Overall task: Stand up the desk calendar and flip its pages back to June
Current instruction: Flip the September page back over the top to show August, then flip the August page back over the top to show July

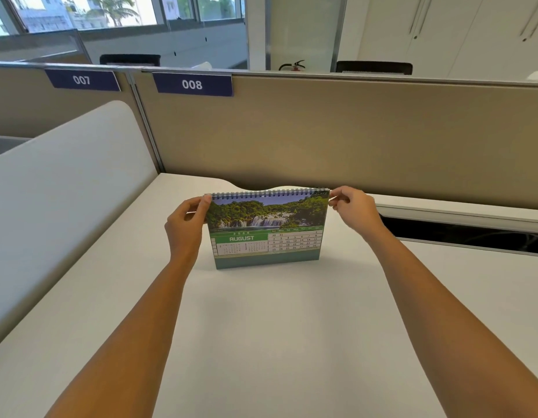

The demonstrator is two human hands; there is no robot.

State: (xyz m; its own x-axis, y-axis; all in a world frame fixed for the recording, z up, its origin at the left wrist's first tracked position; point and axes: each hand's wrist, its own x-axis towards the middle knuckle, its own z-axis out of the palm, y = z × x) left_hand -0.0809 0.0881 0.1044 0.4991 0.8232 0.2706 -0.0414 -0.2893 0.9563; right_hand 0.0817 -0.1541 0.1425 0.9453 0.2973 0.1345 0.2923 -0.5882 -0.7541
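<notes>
Standing upright on the white desk (261,342), the spiral-bound desk calendar (267,233) faces the camera with its teal base edge resting on the desk surface. Its front page shows a photograph of a waterfall among green trees, a green band reading AUGUST, and a grid of dates to the right of that band. The dark wire spiral binding (270,193) runs along the top edge, tilted slightly so its right end sits a little higher in the view.

The left hand (186,224) is at the calendar's upper left corner, thumb and fingertips closed in a pinch on the top of the page edge, the other fingers curled loosely behind. The right hand (352,206) is at the upper right corner, its thumb and forefinger pinched together at the end of the spiral; the remaining fingers are folded in towards the palm. Whether it grips one page or several I cannot tell. Both bare forearms stretch forward from the bottom of the view.

Behind the calendar stands a beige fabric partition (337,137) carrying a blue label reading 008 (192,84) and a second blue label reading 007 (82,79). A white rounded side divider (65,191) borders the desk on the left, and a dark open cable slot (464,236) lies to the right of the calendar, near the partition.
</notes>
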